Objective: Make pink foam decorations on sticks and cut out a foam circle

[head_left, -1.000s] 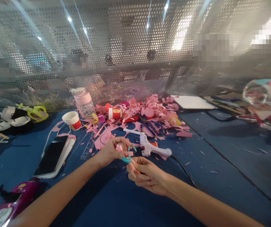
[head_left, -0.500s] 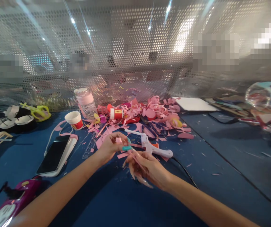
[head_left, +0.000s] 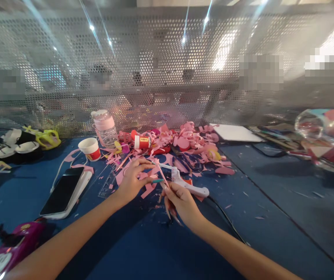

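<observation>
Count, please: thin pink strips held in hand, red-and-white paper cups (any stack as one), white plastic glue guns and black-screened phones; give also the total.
Held strip: 1
Standing paper cup and lying paper cup: 2
Glue gun: 1
Phone: 1
Total: 5

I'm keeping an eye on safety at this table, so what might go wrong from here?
The glue gun lies just beyond the right hand; if it is hot, which I can't tell, a burn is possible. Its black cord runs toward the right forearm, so that arm may tug the gun. The thin pink strip in that hand could slip and be lost among the pink scraps.
</observation>
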Demonstrator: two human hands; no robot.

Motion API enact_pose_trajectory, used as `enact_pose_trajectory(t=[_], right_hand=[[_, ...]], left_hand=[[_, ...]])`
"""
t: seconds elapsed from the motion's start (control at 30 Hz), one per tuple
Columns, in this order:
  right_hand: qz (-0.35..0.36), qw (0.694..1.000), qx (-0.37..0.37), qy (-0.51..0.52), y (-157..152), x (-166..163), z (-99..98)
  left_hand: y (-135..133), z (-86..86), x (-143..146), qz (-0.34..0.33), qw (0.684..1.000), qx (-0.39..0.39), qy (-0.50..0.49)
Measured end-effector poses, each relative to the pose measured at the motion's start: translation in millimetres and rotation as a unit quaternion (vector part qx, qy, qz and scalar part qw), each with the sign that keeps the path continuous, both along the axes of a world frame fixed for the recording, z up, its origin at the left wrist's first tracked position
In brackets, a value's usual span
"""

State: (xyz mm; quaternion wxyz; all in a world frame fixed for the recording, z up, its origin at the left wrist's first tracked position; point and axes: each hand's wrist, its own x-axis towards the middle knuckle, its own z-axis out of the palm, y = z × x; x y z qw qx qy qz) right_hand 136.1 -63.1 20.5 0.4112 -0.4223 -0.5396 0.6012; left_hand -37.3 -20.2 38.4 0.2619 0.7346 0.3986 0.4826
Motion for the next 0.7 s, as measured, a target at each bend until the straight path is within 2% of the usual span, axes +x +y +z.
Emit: enact_pose_trajectory(t=[0.1, 0.2, 0.3, 0.5, 0.6, 0.7], right_hand=[[-0.024, 1.000, 0.000, 0.008, 1, 0, 2.0], [-0.044, 0.999, 0.011, 0.013, 0, -1, 2.7], [-0.034, 0.999, 0.022, -0.013, -3, -1, 1.6], [-0.031, 0.990, 0.103, -0.086, -7, 0, -4.4], [-0.014, 0.994, 0.082, -0.064, -8, -3, -5.1], [0.004, 0.998, 0.040, -0.042, -11, -7, -2.2]], left_hand=[[-5, 12.5, -3, 0.053, 0.987, 0.081, 0.124], [-10, 18.8, 0, 0.040, 0.984, 0.046, 0.166], [-13, 18.0, 5, 0.028, 0.991, -0.014, 0.127], [-12, 13.4, 9, 0.019, 0.995, -0.057, 0.075], [-10, 10.4, 9, 0.005, 0.996, -0.078, 0.040], [-8, 7.4, 10, -0.023, 0.990, -0.138, -0.033]])
